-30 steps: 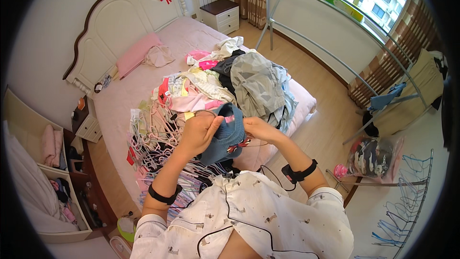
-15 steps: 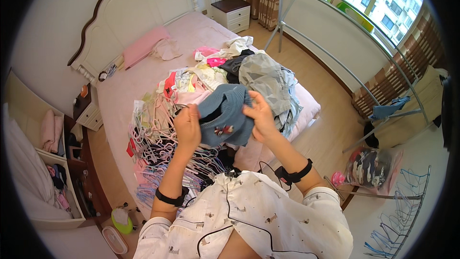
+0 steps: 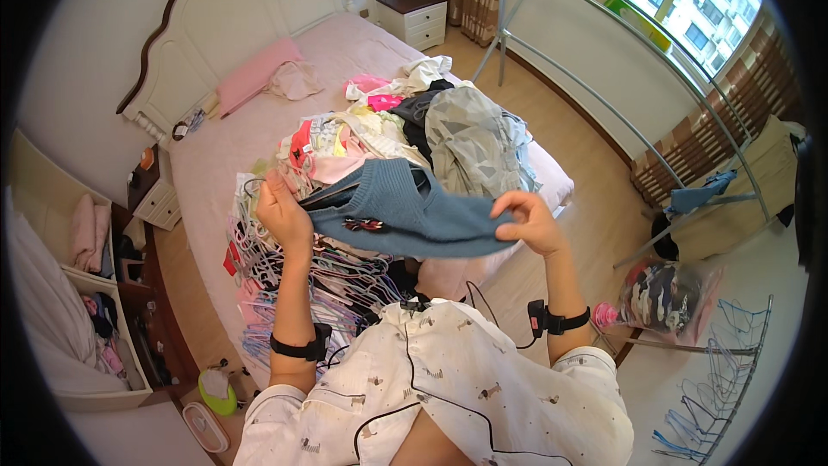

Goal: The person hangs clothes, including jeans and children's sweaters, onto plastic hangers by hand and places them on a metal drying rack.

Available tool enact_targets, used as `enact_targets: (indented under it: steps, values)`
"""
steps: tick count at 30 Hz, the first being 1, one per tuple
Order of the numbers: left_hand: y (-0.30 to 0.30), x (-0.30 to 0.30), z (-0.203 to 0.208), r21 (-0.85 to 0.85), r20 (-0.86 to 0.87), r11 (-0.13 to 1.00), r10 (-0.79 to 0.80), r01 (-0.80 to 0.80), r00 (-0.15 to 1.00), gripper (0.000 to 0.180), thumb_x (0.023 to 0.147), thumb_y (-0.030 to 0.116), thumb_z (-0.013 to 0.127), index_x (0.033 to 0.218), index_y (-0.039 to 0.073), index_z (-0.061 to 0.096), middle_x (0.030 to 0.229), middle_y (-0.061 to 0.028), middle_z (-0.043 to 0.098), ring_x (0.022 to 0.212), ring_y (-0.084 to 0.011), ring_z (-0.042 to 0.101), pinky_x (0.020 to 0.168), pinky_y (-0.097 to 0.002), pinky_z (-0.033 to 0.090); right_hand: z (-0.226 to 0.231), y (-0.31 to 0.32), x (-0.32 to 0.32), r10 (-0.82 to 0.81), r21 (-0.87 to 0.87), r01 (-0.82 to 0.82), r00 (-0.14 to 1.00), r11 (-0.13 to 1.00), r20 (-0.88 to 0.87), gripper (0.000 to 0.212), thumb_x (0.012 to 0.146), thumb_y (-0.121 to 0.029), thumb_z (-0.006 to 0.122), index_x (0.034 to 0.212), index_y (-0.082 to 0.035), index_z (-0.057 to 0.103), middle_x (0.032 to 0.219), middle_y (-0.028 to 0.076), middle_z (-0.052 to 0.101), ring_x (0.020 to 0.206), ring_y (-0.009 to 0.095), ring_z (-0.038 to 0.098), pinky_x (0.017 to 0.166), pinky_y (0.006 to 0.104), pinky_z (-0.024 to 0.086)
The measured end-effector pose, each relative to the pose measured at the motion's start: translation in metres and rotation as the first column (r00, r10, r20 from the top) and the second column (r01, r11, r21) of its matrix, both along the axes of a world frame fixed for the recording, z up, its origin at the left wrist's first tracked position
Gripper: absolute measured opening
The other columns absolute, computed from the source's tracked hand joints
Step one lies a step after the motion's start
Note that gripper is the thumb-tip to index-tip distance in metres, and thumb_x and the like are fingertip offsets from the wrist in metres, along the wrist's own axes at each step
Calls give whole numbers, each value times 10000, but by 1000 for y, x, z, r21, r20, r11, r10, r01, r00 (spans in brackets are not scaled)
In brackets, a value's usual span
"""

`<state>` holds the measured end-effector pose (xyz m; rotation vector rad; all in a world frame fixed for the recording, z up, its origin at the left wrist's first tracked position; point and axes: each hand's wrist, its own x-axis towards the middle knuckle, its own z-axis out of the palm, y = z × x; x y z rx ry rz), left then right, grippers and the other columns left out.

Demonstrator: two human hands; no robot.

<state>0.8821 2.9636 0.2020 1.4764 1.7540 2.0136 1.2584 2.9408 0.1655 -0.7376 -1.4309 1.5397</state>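
A blue knitted sweater (image 3: 431, 223) with a small dark red and black motif is stretched sideways between my two hands, above the bed. My left hand (image 3: 283, 214) is closed at its left end, around a hanger (image 3: 253, 182) whose metal hook sticks out past my fingers; most of the hanger is hidden by the knit. My right hand (image 3: 529, 221) pinches the sweater's right end between thumb and fingers. Beneath and beyond lie a heap of clothes (image 3: 345, 134) and a tangle of many-coloured hangers (image 3: 323, 289).
The pink-covered bed (image 3: 207, 181) carries a pink pillow (image 3: 257, 76) and a crumpled grey garment (image 3: 473, 140). To the right stand a metal drying rack (image 3: 578, 78), a clear bag of clothes (image 3: 664, 298) and blue hangers (image 3: 720, 380) on a rail. An open drawer unit (image 3: 82, 267) is on the left.
My hands have moved apart, the left one leftward and the right one rightward. Between them the sweater has gone from bunched to stretched out wide, and the hanger's hook now shows.
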Motion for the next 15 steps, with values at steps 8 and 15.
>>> enact_targets:
  steps: [8, 15]
  values:
    - [-8, 26, 13, 34, 13, 996, -80, 79, 997, 514, 1058, 354, 448, 646, 47, 442, 600, 4, 438, 579, -90, 394, 547, -280, 323, 7, 5, -23, -188, 255, 82, 885, 964, 426, 336, 912, -208, 690, 1189, -24, 639, 993, 67, 701, 896, 153, 657, 806, 289, 513]
    - [-18, 51, 19, 107, -236, 989, -75, 103, 969, 421, 1033, 222, 514, 684, -13, 528, 614, -91, 535, 558, -191, 482, 550, -333, 369, 35, 8, -72, -222, 419, 10, 860, 908, 460, 289, 910, -226, 672, 1092, -3, 653, 963, 157, 691, 903, 253, 668, 814, 348, 507]
